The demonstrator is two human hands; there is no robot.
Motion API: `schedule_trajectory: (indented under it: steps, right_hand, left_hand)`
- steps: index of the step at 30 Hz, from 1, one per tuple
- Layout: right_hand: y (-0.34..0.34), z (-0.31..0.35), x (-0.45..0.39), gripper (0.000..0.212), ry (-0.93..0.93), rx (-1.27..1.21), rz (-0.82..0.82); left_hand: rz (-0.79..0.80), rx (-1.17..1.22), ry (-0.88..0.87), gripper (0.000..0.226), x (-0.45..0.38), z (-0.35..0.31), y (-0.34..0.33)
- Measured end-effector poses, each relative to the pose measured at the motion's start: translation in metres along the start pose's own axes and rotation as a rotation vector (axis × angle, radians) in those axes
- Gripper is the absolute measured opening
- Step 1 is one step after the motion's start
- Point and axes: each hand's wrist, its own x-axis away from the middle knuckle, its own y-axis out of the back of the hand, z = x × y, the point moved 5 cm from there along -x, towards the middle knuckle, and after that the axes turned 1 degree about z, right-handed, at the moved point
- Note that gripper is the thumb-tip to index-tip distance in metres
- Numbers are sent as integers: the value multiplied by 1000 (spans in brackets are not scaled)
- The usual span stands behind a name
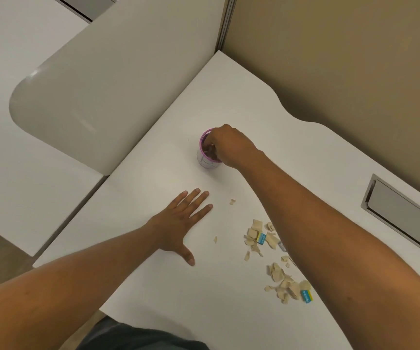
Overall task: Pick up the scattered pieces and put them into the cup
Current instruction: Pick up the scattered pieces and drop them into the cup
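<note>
A white paper cup with a purple rim (205,157) stands upright in the middle of the white table (153,261). My right hand (231,145) is over its mouth, fingertips dipped inside; whether they hold a piece is hidden. My left hand (183,218) lies flat on the table, palm down, fingers spread, holding nothing. Several beige torn pieces (257,236) lie scattered to the right of my left hand, with a second heap (284,284) nearer to me. Two blue-and-yellow scraps (261,239) (306,295) lie among them. Small single bits (232,202) (215,239) sit apart.
A grey rounded partition panel (103,92) rises along the table's left side. A tan wall (342,59) runs behind the wavy far edge. A metal cable hatch (400,215) is set into the table at the right.
</note>
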Motion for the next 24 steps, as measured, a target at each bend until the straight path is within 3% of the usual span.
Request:
schedule_trajectory:
  steps: [4,10,13,18,21,24]
  right_hand:
    - [28,-8,15,34,-18,-51,-92]
    - [41,-69,86,19,-150,-503,-305]
    - [-16,-117,133,18,-295,-526,-270]
    - [-141,-164,185,36,-553,-370,-6]
    - [-172,-148,192,41,-489,-280,-56]
    - [-181,-123,193,36,-417,-392,-163]
  left_hand:
    - [12,5,0,154,0,-1,1]
    - [19,-5,2,153,1,-3,4]
    - [38,-21,15,154,1,-3,5]
    - [43,-39,12,154,2,-4,5]
    - [39,-50,12,155,0,-4,5]
    - [32,-53,14,156,0,-4,4]
